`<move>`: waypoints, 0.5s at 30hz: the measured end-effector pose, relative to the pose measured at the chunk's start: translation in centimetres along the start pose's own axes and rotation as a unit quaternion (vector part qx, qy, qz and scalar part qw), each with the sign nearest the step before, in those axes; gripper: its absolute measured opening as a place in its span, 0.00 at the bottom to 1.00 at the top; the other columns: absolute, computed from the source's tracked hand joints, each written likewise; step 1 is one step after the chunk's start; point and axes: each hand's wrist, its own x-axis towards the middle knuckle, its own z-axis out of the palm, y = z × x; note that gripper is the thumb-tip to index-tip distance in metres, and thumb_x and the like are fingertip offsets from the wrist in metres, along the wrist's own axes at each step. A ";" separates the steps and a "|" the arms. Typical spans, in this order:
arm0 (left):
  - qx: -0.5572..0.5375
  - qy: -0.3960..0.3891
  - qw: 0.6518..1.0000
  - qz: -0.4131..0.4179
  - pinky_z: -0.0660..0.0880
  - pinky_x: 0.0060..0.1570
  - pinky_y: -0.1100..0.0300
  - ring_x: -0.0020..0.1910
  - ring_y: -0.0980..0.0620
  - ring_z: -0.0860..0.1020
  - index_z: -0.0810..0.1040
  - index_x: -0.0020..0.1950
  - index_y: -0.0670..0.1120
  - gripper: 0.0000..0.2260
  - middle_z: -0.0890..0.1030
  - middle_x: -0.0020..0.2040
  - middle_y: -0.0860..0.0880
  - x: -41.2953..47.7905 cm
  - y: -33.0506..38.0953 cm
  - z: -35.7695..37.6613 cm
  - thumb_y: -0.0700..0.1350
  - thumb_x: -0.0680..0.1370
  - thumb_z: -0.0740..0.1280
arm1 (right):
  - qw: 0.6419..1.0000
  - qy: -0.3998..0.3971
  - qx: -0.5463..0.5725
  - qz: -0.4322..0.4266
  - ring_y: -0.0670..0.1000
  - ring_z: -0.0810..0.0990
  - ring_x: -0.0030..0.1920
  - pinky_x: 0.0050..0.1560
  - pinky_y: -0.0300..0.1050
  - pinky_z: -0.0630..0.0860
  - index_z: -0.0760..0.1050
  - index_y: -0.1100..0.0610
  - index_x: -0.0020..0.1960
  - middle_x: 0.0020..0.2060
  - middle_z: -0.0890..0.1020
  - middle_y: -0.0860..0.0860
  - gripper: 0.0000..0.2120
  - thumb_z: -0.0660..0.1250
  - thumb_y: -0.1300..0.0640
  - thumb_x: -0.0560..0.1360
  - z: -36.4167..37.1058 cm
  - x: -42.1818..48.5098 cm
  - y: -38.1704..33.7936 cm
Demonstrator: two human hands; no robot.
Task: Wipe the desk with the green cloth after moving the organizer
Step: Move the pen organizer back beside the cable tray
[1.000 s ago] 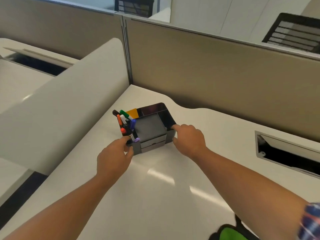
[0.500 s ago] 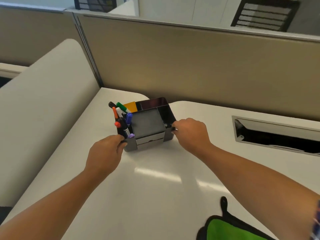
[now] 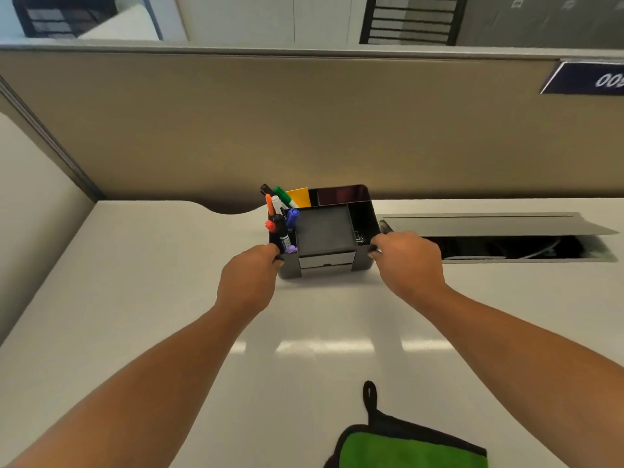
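A black desk organizer [image 3: 326,233] with several coloured markers and a yellow pad in its left compartments sits on the white desk [image 3: 152,282] near the partition. My left hand [image 3: 250,280] grips its front left corner. My right hand [image 3: 407,263] grips its front right corner. The green cloth [image 3: 408,449], edged in black with a hanging loop, lies flat at the desk's near edge, partly cut off by the frame.
A tan partition wall [image 3: 304,130] runs along the back of the desk. An open cable slot [image 3: 513,246] with a raised flap lies just right of the organizer. A curved white panel [image 3: 30,204] stands at the left.
The view has swung to the right and the organizer, held at both front corners, now sits farther right, next to the cable slot. More of the green cloth shows.
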 end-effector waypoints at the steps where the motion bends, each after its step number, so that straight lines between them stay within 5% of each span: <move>1: 0.003 -0.004 1.000 0.000 0.69 0.40 0.61 0.37 0.51 0.75 0.78 0.54 0.47 0.08 0.81 0.45 0.48 0.2 0.2 0.2 0.49 0.80 0.63 | 1.000 0.000 0.008 0.004 0.55 0.79 0.32 0.29 0.45 0.77 0.82 0.53 0.44 0.32 0.82 0.52 0.07 0.72 0.51 0.76 0.2 -0.2 0.3; 6: 0.019 -0.021 1.000 -0.006 0.69 0.39 0.61 0.37 0.51 0.75 0.77 0.56 0.48 0.08 0.82 0.47 0.48 1.0 1.2 1.2 0.49 0.80 0.64 | 0.999 -0.006 0.021 0.025 0.56 0.81 0.35 0.33 0.49 0.80 0.83 0.55 0.48 0.35 0.84 0.53 0.08 0.70 0.50 0.77 1.2 -0.9 1.5; 10: -0.012 -0.018 0.999 -0.042 0.75 0.45 0.59 0.44 0.50 0.78 0.76 0.64 0.49 0.14 0.83 0.56 0.47 0.3 1.9 0.8 0.50 0.80 0.63 | 0.995 -0.042 0.067 0.063 0.56 0.83 0.45 0.39 0.50 0.82 0.78 0.51 0.63 0.46 0.86 0.52 0.15 0.69 0.48 0.78 0.6 -1.0 1.4; 12: -0.052 -0.014 0.996 -0.069 0.77 0.52 0.55 0.52 0.49 0.80 0.70 0.71 0.52 0.20 0.81 0.61 0.49 -1.3 2.3 0.2 0.52 0.79 0.64 | 0.982 -0.046 0.132 0.127 0.55 0.83 0.48 0.42 0.51 0.82 0.67 0.47 0.72 0.51 0.85 0.50 0.27 0.71 0.48 0.76 -0.6 -2.3 1.0; 15: -0.134 -0.006 0.985 -0.104 0.76 0.47 0.60 0.48 0.54 0.80 0.67 0.72 0.54 0.24 0.81 0.57 0.53 -7.1 2.6 -0.4 0.54 0.77 0.66 | 0.939 -0.029 0.275 0.206 0.48 0.82 0.51 0.47 0.47 0.80 0.63 0.43 0.73 0.55 0.81 0.42 0.30 0.72 0.47 0.76 -2.9 -8.0 0.3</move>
